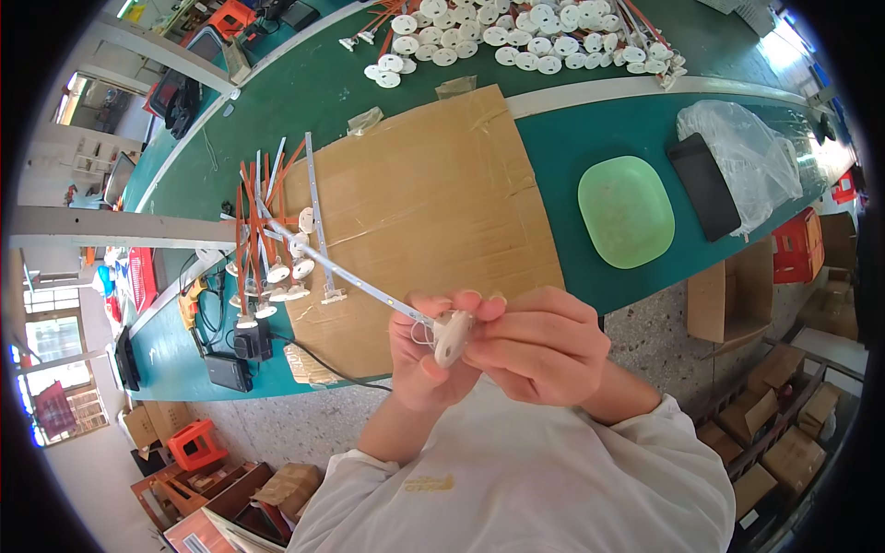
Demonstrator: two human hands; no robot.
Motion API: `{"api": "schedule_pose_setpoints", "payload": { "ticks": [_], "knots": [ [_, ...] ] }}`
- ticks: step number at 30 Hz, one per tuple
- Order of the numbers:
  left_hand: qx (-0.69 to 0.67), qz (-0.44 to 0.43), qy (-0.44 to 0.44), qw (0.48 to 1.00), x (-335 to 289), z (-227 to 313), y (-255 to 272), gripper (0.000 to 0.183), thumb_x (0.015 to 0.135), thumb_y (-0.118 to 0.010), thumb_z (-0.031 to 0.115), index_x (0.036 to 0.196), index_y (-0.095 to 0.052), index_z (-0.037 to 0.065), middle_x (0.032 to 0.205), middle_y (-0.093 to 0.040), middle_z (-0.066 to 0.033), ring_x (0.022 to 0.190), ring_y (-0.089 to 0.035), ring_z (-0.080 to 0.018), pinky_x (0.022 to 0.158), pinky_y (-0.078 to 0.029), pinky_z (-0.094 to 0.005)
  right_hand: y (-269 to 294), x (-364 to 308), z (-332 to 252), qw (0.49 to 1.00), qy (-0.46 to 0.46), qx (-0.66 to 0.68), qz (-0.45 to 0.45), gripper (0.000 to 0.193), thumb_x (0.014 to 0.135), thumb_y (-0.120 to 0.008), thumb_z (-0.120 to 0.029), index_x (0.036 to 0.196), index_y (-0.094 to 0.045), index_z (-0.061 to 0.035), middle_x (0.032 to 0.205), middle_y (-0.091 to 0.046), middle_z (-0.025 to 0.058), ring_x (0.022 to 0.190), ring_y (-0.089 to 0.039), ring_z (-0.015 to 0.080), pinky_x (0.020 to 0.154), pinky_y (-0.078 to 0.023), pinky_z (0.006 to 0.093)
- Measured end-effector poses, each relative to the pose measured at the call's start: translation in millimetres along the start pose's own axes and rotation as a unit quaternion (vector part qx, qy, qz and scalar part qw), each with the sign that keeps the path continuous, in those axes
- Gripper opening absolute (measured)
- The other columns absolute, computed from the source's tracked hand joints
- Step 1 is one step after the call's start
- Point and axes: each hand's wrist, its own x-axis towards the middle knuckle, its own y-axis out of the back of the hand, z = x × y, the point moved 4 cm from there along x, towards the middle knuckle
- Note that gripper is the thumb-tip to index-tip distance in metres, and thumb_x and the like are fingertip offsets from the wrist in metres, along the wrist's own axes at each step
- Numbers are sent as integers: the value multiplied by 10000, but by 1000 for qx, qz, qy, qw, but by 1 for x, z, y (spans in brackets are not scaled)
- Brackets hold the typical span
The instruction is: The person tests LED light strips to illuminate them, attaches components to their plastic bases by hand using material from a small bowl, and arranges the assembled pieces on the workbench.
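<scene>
In front of my chest, my left hand (417, 370) is closed on a white round plastic cap (451, 340), its thumb and fingers at the cap's left side. A narrow pale LED strip (355, 278) runs from the cap up and left over the cardboard, and a thin clear wire loop shows at the joint. My right hand (548, 348) pinches at the cap's right side with its fingers bunched together; whether it also holds something small is hidden. Left of the cardboard lie several similar strips with white caps (277, 273), some showing orange-brown sides.
A taped cardboard sheet (433, 194) covers the middle of the green table. To its right are a light green tray (627, 212), a black flat panel (705, 187) and a clear plastic bag (745, 152). Many white discs (544, 41) lie at the back. A yellow-handled tool (190, 304) rests left.
</scene>
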Motion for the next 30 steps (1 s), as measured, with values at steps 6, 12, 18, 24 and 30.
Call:
{"api": "schedule_pose_setpoints", "payload": {
  "ticks": [6,12,18,24,30],
  "knots": [
    [-6,-20,2,1000,4,1,-1,458,859,-755,118,1271,-559,77,1345,-573,-171,1242,-569,-337,1059,-471,-445,-2,-4,0,1000,-1,-8,11,228,592,-699,57,811,-717,-6,811,-693,86,709,-682,217,581,-529,254],
    [-27,-23,12,999,6,-2,4,450,853,-755,88,1260,-566,57,1338,-575,-192,1259,-554,-347,1054,-476,-448,-5,-3,1,999,3,-34,16,227,579,-686,61,796,-712,0,804,-691,90,694,-680,221,581,-524,261],
    [102,23,10,994,0,7,6,471,824,-768,69,1248,-574,0,1290,-604,-225,1221,-581,-350,1049,-452,-469,-3,-4,-1,994,-34,-79,-66,203,644,-693,73,827,-715,-12,819,-699,97,680,-666,233,585,-511,290],
    [335,118,13,935,3,29,17,346,908,-668,35,1242,-592,-16,1199,-659,-163,1137,-617,-182,947,-516,-329,22,16,-25,995,-62,-32,-66,179,776,-778,-109,760,-622,-24,730,-614,68,594,-597,239,506,-473,323],
    [866,187,-4,463,-12,86,69,285,739,-798,188,938,-660,37,796,-654,-75,755,-647,-260,676,-534,-339,59,39,-94,924,297,105,215,393,981,-506,-361,1288,-596,-133,1299,-609,73,1212,-514,256,945,-419,415]
  ]
}}
